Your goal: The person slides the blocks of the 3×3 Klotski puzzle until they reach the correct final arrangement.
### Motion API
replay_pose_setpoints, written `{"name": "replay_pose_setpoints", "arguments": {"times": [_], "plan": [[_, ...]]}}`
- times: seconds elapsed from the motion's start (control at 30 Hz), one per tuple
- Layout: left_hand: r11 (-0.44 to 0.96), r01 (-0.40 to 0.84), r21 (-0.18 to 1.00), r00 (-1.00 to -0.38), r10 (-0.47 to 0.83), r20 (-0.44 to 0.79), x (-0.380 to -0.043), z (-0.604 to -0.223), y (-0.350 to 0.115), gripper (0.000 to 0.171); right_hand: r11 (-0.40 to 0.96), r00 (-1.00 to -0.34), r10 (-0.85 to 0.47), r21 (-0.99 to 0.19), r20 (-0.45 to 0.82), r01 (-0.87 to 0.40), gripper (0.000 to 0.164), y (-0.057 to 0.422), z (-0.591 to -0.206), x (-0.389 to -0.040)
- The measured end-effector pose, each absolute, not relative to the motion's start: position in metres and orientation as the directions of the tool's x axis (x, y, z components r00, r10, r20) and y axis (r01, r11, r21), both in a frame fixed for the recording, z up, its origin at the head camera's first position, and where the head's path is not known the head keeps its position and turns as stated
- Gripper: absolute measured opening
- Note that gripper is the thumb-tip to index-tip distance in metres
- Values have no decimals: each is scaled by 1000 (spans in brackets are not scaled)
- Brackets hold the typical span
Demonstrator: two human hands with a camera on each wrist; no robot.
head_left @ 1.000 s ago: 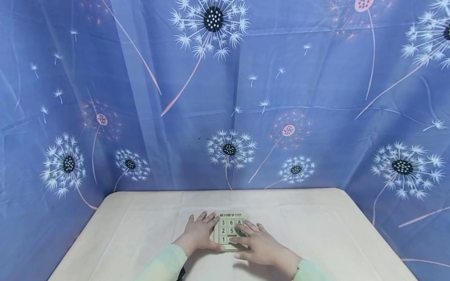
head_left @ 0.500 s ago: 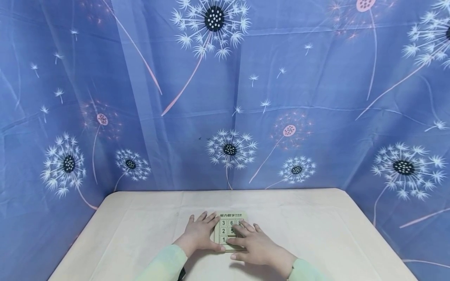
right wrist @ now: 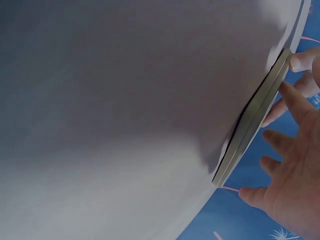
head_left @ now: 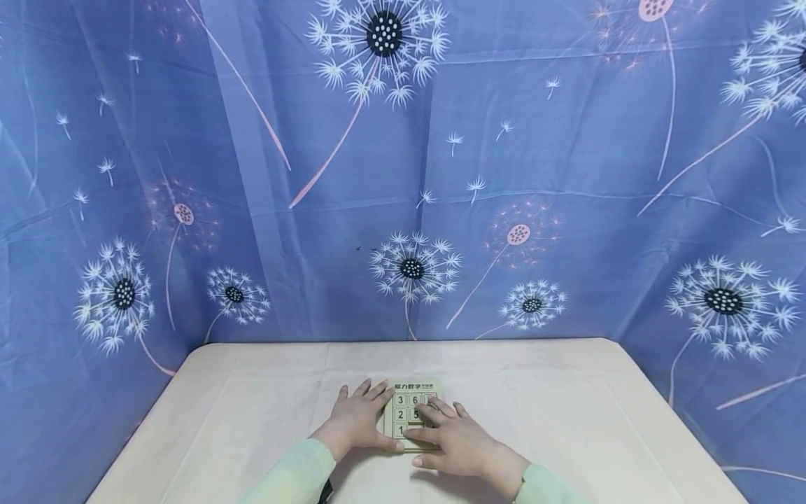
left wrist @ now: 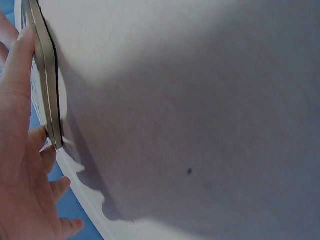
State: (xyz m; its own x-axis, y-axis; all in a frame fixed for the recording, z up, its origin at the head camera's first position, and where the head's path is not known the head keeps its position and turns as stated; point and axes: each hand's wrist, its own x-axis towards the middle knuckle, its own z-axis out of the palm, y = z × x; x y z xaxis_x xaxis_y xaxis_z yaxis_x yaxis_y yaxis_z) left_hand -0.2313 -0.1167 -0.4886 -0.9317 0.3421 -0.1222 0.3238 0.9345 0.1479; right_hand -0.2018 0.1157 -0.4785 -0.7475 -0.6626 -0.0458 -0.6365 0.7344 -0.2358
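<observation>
A pale green number slide puzzle (head_left: 388, 420) lies flat on the table, with dark characters along its far border. Tiles 3, 6, 2, 5 and 1 show; others are hidden under my right hand. Along its left side, my left hand (head_left: 359, 421) holds the frame, thumb at the near corner and index finger by the far corner. My right hand (head_left: 462, 441) reaches over the right half, fingers spread, fingertips on the tiles and thumb off the near edge. Both wrist views catch the puzzle's thin side, with the left thumb (left wrist: 21, 60) against its edge.
A cream-covered table (head_left: 252, 392) with rounded far corners bears the puzzle. Blue cloth with dandelion prints (head_left: 352, 294) hangs behind and on both sides. Something small and black (head_left: 325, 491) shows below the left sleeve (head_left: 296, 472).
My right hand has shifted slightly left over the puzzle, covering the 7 tile and then most of the 8. In the last half second it barely moves. My left hand stays put.
</observation>
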Motion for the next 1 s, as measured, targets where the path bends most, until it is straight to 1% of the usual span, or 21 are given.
{"name": "replay_pose_setpoints", "arguments": {"times": [0.33,0.5,1.0], "plan": [[934,318,161,-931,340,-135,-231,-490,-117,108,731,-747,-664,-252,-45,-635,52,118,-481,-200],[935,315,163,-932,337,-131,-233,-491,-117,108,729,-744,-667,-237,-33,-643,52,120,-482,-201],[938,312,151,-934,332,-130,-234,-492,-117,109,730,-750,-661,-251,-19,-636,50,127,-480,-200]]}}
